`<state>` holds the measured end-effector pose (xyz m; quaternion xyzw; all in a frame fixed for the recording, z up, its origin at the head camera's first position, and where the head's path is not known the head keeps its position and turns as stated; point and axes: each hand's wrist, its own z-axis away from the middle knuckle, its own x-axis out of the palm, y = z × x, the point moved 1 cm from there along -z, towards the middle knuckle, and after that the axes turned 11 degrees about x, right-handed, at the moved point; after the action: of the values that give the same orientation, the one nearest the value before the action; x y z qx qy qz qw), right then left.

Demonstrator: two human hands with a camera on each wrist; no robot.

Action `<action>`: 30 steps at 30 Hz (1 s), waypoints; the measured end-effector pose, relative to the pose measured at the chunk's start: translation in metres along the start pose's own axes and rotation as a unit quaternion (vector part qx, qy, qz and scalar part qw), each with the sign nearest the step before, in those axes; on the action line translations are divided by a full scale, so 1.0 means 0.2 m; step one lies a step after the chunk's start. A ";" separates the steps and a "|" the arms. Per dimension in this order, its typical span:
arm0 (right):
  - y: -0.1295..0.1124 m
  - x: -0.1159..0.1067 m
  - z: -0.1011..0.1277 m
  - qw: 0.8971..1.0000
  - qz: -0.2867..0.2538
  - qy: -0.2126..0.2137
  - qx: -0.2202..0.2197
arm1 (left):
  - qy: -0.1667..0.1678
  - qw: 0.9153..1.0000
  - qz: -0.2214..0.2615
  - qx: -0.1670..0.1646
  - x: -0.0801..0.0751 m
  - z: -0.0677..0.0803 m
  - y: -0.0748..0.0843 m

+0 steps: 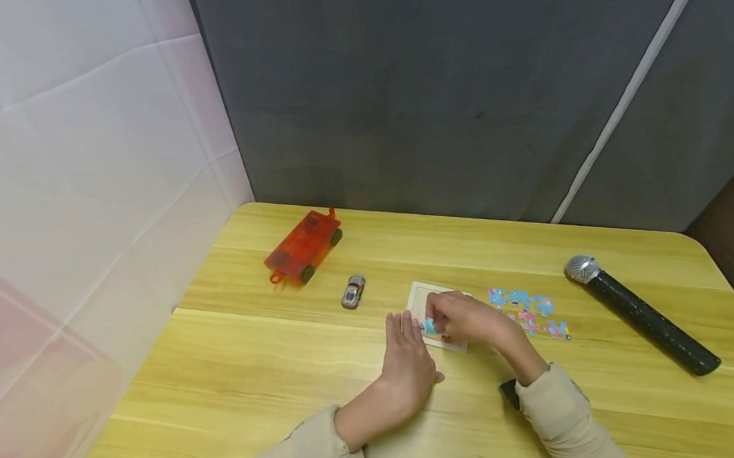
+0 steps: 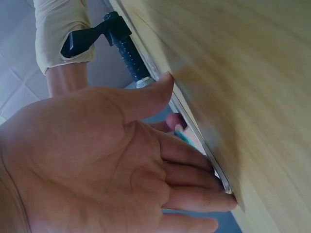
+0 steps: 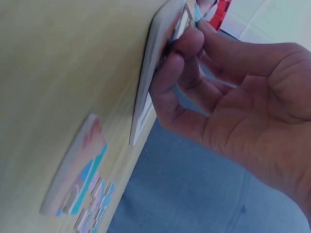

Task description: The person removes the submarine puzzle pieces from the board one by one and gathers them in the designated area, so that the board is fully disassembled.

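Note:
A pale puzzle tray (image 1: 422, 297) lies on the table with blue and orange puzzle pieces (image 1: 431, 327) in its near part. My right hand (image 1: 468, 318) bends over it, the fingers curled and pinching a puzzle piece at the tray surface; the fingertips mostly hide that piece. My left hand (image 1: 407, 366) has its fingers straight, their tips at the tray's left edge. In the left wrist view the palm faces the camera and the thumb (image 2: 148, 99) is spread. Several loose puzzle pieces (image 1: 527, 319), blue and pink, lie to the right of the tray.
A small silver toy car (image 1: 353, 292) stands left of the tray, and a red toy wagon (image 1: 303, 246) sits behind it. The black microphone (image 1: 649, 321) lies at the right. A dark partition (image 1: 398, 116) rises behind the table (image 1: 225, 375), a white one (image 1: 90, 167) on the left.

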<state>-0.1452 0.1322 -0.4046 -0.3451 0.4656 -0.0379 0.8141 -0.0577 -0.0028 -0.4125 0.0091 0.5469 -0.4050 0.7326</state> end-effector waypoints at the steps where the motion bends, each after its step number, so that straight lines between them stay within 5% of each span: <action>1: 0.01 0.00 0.00 1.000 -0.012 -0.008 0.001 | -0.001 1.000 0.001 -0.001 0.00 0.00 0.00; 8: 0.07 -0.04 0.01 0.992 -0.090 -0.076 -0.034 | -0.002 1.000 0.005 -0.006 0.00 0.01 0.00; 14: 0.14 -0.16 0.10 0.991 -0.092 -0.082 -0.042 | 0.008 1.000 0.007 -0.009 0.00 0.01 0.01; 23: 0.44 -0.31 0.40 0.990 -0.106 -0.085 0.038 | 0.006 1.000 -0.017 -0.009 0.00 0.03 0.00; 30: 0.52 -0.32 0.45 0.987 -0.105 -0.083 0.092 | 0.012 1.000 -0.014 -0.007 0.00 0.03 -0.01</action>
<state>-0.1378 0.2832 -0.3899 -0.3176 0.3520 -0.1371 0.8697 -0.0544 -0.0068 -0.4097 0.0011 0.5585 -0.4115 0.7202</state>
